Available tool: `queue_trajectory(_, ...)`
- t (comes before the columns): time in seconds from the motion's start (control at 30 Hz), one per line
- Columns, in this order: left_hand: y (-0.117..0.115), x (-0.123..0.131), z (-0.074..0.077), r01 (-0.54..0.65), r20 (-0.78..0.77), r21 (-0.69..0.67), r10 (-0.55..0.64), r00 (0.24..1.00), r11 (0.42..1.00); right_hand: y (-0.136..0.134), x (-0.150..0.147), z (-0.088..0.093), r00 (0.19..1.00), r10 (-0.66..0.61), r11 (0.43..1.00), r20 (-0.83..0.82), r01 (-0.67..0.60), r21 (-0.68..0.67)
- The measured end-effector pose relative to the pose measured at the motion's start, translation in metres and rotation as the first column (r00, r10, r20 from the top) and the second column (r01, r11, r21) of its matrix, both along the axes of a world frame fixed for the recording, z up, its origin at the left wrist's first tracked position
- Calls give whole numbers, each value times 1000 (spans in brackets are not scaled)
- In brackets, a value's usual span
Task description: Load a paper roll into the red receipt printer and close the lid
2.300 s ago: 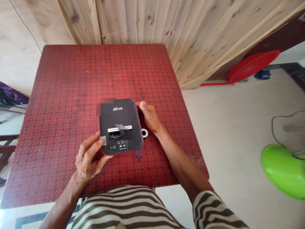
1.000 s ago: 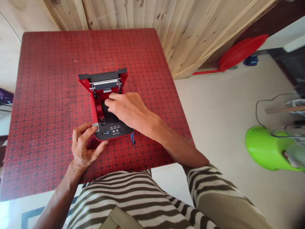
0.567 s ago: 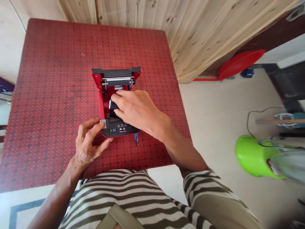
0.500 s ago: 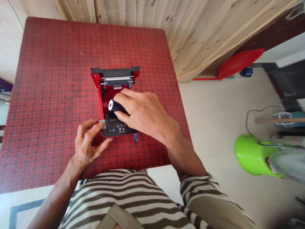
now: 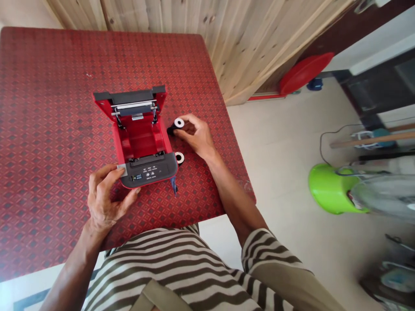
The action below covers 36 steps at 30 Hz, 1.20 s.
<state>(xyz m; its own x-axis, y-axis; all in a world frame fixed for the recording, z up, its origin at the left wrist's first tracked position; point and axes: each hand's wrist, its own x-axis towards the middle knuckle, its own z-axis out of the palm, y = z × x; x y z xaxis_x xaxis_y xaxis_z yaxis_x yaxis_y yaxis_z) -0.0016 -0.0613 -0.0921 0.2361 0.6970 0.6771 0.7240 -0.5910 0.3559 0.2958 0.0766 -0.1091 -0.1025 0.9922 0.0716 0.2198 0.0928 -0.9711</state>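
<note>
A small red and black printer (image 5: 142,138) sits on the table with its lid raised, so its bare red inner bay shows. My left hand (image 5: 105,196) grips the printer's front left corner, fingers on the grey tab at its top edge and thumb low at the front. Beside the printer's right wall, my right hand (image 5: 197,136) is closed on a black roll (image 5: 178,124) with a white core. A second roll (image 5: 180,158) with a white end lies against the printer's right side, partly hidden. A dark blue strip (image 5: 174,185) hangs near the front right corner.
The table (image 5: 48,129) has a red patterned cover and ends a little right of my right forearm. Wooden panelling (image 5: 155,17) stands behind it. On the floor to the right are a green bucket (image 5: 327,190) and a red round basin (image 5: 306,73).
My right hand has lifted the black roll out of the printer's bay and moved it right, beside the printer. My left hand keeps its hold on the corner. The view has shifted right.
</note>
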Motion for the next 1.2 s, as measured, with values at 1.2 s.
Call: queue_trajectory(1.2,-5,2,1,7,50,-86,-3,999,996,-35,-80,127,356,265,791,896,-611,9)
